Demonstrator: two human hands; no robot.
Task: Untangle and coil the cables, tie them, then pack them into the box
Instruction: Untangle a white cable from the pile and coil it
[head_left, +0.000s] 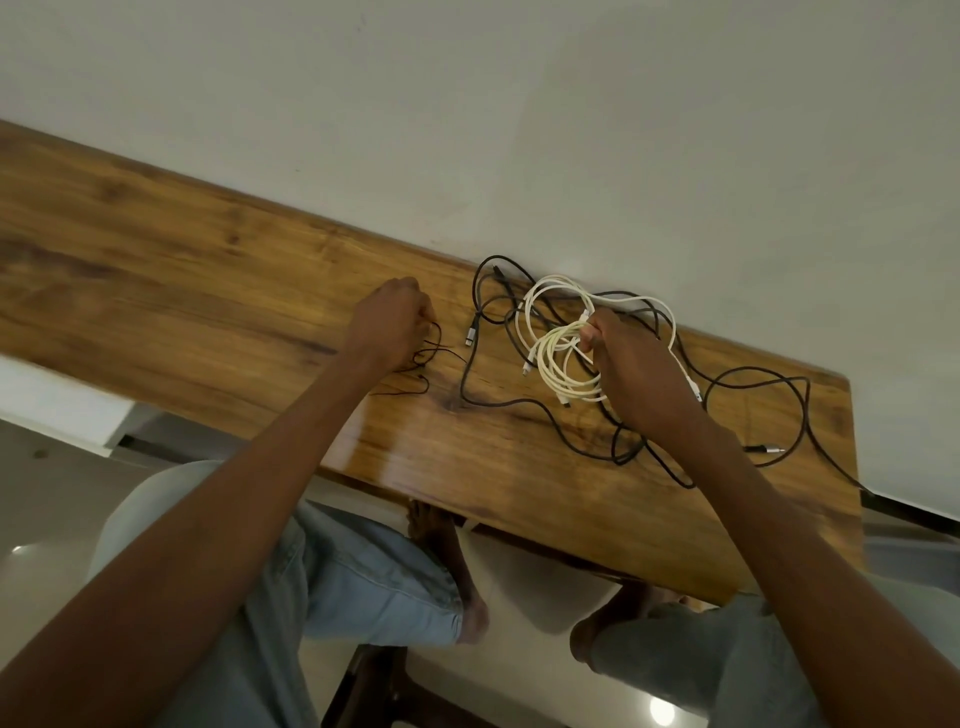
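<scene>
My left hand (392, 325) is curled into a fist on the wooden table (182, 291), pinching a thin black wire (423, 364) that loops just beside my wrist. My right hand (631, 366) grips a bunch of white cable (553, 332) loops, lifted among the tangle. A thicker black cable (519, 402) sprawls between my hands and out past my right one.

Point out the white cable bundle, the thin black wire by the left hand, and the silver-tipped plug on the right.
white cable bundle (558, 358), head view, on its lower loops.
thin black wire (434, 353), head view, on its loop beside the fist.
silver-tipped plug (768, 449), head view, on its metal barrel.
</scene>
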